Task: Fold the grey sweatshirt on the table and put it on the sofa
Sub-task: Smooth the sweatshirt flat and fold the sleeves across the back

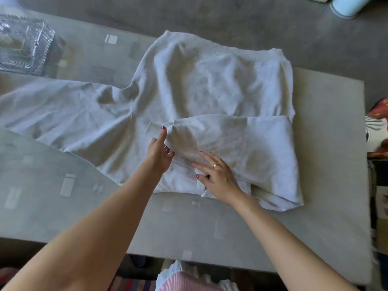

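The grey sweatshirt [201, 85] lies spread on the glass table [189, 227], its hem toward the far edge. One sleeve stretches out flat to the left. The other sleeve is folded across the body from the right, its cuff ending near the middle. My left hand [159, 153] pinches the cuff end of that folded sleeve between thumb and fingers. My right hand [218, 175] rests flat on the cloth just below the folded sleeve, fingers spread, a gold ring showing. The neck area lies partly under my hands.
A cut-glass dish [25, 46] stands at the table's far left corner. Grey carpet [231, 15] lies beyond the table. A pale blue object [346, 6] sits at the top right, and colourful items [378, 131] crowd the right edge.
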